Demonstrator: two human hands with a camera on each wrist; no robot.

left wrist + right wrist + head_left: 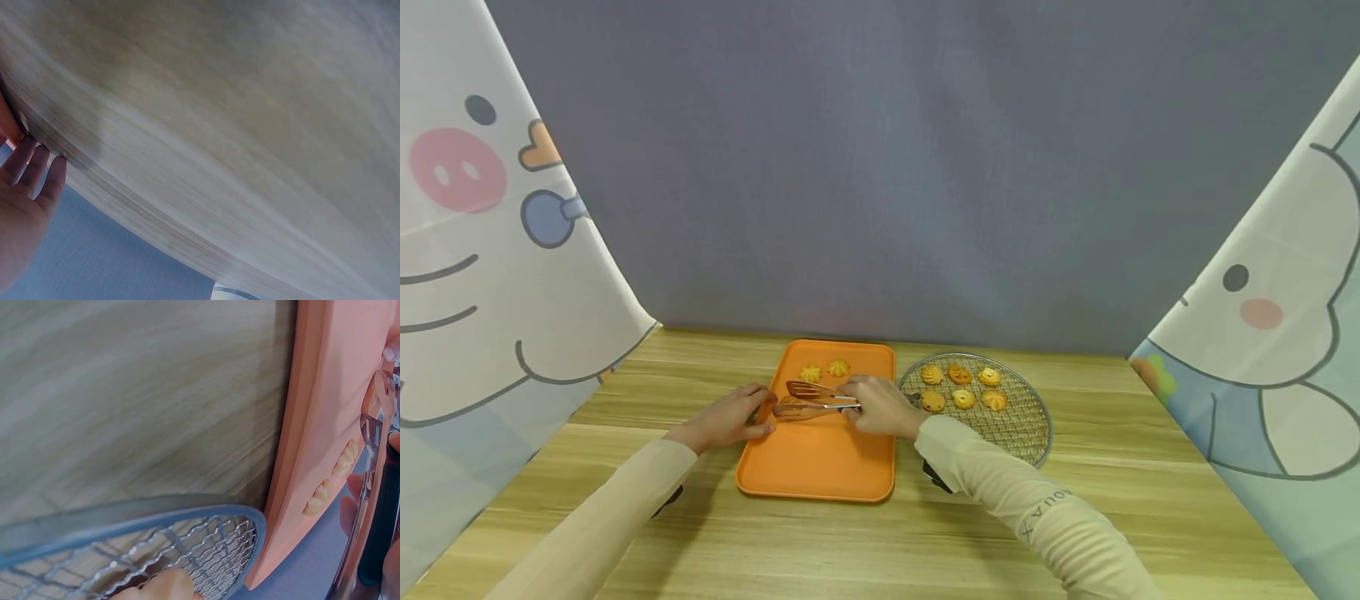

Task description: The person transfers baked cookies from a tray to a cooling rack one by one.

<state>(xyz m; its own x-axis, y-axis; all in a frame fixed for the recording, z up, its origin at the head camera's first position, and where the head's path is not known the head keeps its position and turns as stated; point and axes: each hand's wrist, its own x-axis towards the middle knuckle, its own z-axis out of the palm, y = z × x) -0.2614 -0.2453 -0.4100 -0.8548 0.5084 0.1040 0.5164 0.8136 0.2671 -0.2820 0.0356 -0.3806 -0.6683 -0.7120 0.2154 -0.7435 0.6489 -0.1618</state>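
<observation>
An orange tray (820, 462) lies on the wooden table. My left hand (730, 418) holds its left edge, with the thumb over the rim; the left wrist view shows several fingers (37, 165) against the side. My right hand (880, 406) grips metal tongs (842, 407) with brown slotted heads and a dark handle (378, 531). The tong heads reach across the tray near my left hand. Something orange-brown shows between them, but I cannot tell if it is a cookie. Two yellow cookies, one on the left (810, 373) and one on the right (838, 367), lie behind the tongs.
A round wire rack (1015, 429) stands to the tray's right, close to its edge. Several cookies sit on it, among them a round spotted one (932, 402). A grey cloth (880, 167) hangs behind the table, and printed cloths flank it.
</observation>
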